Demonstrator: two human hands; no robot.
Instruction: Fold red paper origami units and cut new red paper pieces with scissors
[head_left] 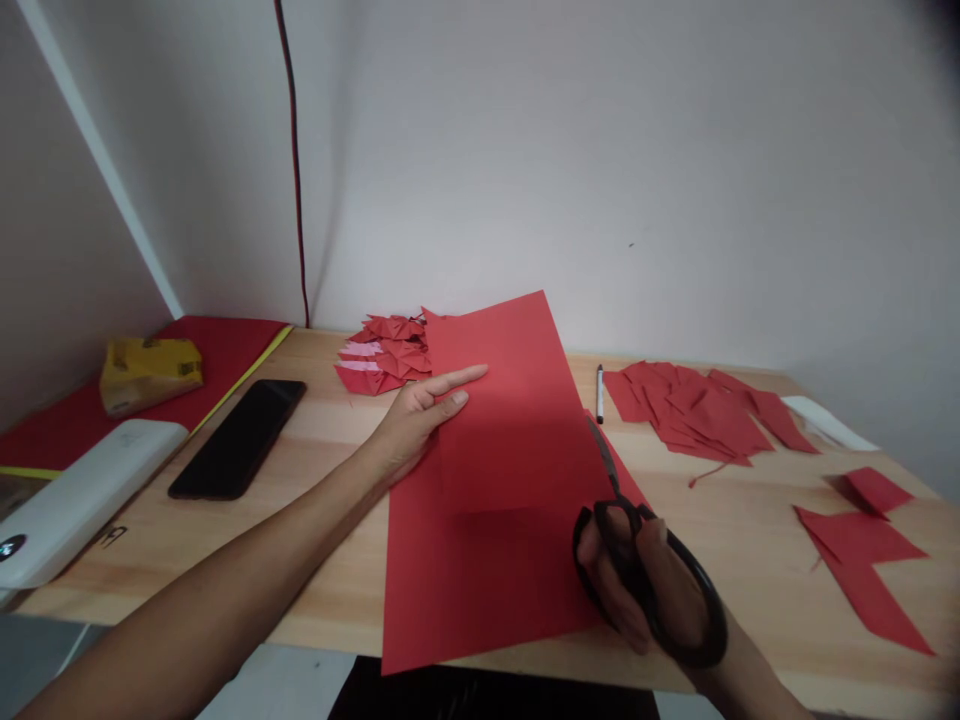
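Observation:
My left hand [412,425] grips a large red paper sheet [502,450] at its left side, thumb and forefinger on the front and the other fingers hidden behind. The sheet is raised and tilted over the table, and a lower part of red paper spreads toward me. My right hand [671,580] has its fingers through the black handles of a pair of scissors [634,565]. Their dark blades point up and away, beside the sheet's right edge; they look nearly closed. Whether they touch the paper I cannot tell.
Folded red paper pieces [390,352] lie behind the sheet. Cut red papers [690,405] are piled at the right, beside a marker [600,395]; loose scraps [862,535] lie nearer. Leftward are a phone [238,440], a white power bank [97,500] and a yellow packet [154,372].

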